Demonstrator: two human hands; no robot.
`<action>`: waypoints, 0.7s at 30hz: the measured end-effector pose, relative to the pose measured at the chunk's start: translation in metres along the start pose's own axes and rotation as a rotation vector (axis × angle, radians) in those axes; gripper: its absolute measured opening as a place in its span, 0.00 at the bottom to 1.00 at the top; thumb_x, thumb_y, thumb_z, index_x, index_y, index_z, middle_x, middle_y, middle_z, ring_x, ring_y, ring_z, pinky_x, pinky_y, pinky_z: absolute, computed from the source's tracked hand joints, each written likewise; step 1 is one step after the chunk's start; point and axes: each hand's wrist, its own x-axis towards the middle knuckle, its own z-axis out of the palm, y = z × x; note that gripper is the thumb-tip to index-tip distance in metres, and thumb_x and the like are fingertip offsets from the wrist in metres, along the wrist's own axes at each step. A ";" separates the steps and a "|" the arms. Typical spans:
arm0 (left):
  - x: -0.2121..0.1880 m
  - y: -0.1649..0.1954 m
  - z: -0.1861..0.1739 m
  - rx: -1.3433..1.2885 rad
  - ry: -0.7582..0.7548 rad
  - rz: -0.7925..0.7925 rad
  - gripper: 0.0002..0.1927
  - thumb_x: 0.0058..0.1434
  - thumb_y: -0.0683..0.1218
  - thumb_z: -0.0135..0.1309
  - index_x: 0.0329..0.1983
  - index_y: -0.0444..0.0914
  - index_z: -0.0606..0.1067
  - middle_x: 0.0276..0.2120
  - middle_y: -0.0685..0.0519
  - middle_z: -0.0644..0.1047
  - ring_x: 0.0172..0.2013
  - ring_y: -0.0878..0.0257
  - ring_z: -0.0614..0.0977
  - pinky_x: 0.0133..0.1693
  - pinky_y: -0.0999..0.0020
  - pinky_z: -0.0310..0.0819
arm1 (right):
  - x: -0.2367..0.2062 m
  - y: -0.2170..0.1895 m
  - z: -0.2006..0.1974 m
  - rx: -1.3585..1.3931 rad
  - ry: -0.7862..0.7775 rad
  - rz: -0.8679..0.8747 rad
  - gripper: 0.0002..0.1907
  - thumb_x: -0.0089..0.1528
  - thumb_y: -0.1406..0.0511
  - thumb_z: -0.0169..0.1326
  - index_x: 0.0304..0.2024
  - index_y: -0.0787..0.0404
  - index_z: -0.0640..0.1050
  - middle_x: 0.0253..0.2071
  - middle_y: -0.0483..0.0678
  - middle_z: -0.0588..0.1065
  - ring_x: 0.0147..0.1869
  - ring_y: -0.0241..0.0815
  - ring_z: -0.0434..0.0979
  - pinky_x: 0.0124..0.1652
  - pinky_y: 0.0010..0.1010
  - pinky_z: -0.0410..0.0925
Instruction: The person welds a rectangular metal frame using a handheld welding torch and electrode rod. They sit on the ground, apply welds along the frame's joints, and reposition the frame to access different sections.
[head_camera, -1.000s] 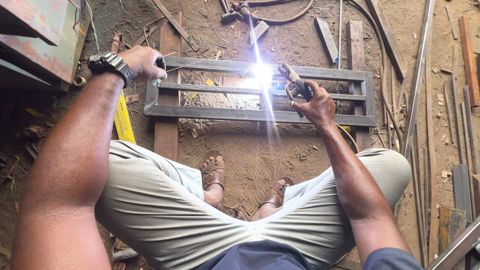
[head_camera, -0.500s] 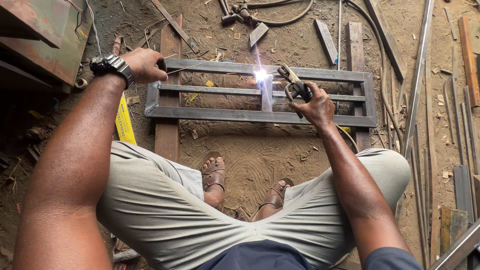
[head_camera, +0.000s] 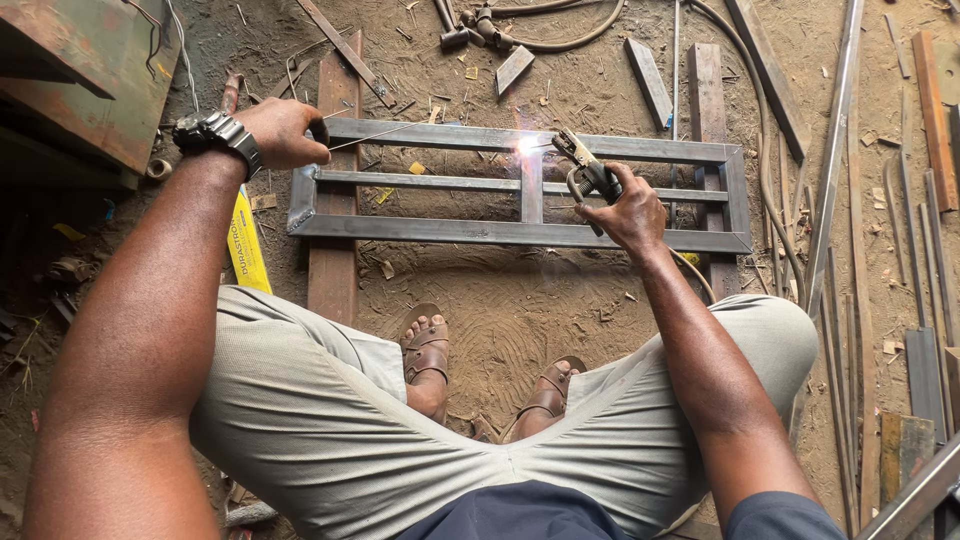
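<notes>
A rectangular grey steel frame with a middle rail and a short upright lies on two wooden planks on the sandy ground. My right hand grips a welding electrode holder, its rod tip at a small bright arc on the frame's far rail above the upright. My left hand, with a black wristwatch on the wrist, rests at the frame's far left corner and pinches a thin welding rod that lies along the top rail. My knees and sandalled feet are below the frame.
A rusty green metal box stands at the top left. Long steel bars and strips lie along the right side. A hose and clamp lie beyond the frame. A yellow packet sits by my left knee.
The welding arc has shrunk from a large bright flare to a small spark. Both hands stay in nearly the same places.
</notes>
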 end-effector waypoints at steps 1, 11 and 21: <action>0.000 0.000 0.000 0.008 -0.001 -0.004 0.21 0.62 0.53 0.56 0.57 0.44 0.78 0.46 0.46 0.83 0.47 0.53 0.84 0.51 0.51 0.79 | 0.001 0.000 0.001 -0.003 -0.011 0.014 0.45 0.46 0.45 0.74 0.61 0.50 0.75 0.46 0.56 0.79 0.47 0.51 0.82 0.39 0.46 0.78; -0.005 0.001 -0.001 0.076 0.043 -0.003 0.20 0.60 0.56 0.56 0.56 0.50 0.80 0.47 0.50 0.84 0.53 0.54 0.82 0.68 0.37 0.52 | 0.001 -0.001 0.000 -0.020 -0.026 0.046 0.44 0.46 0.44 0.74 0.61 0.50 0.75 0.45 0.55 0.78 0.46 0.50 0.82 0.39 0.46 0.78; 0.004 -0.006 0.004 0.002 0.041 0.020 0.21 0.57 0.56 0.59 0.54 0.49 0.81 0.46 0.50 0.84 0.53 0.51 0.82 0.69 0.32 0.48 | -0.002 0.004 0.002 0.149 0.012 0.025 0.40 0.50 0.47 0.71 0.63 0.47 0.76 0.50 0.51 0.80 0.50 0.47 0.82 0.44 0.45 0.79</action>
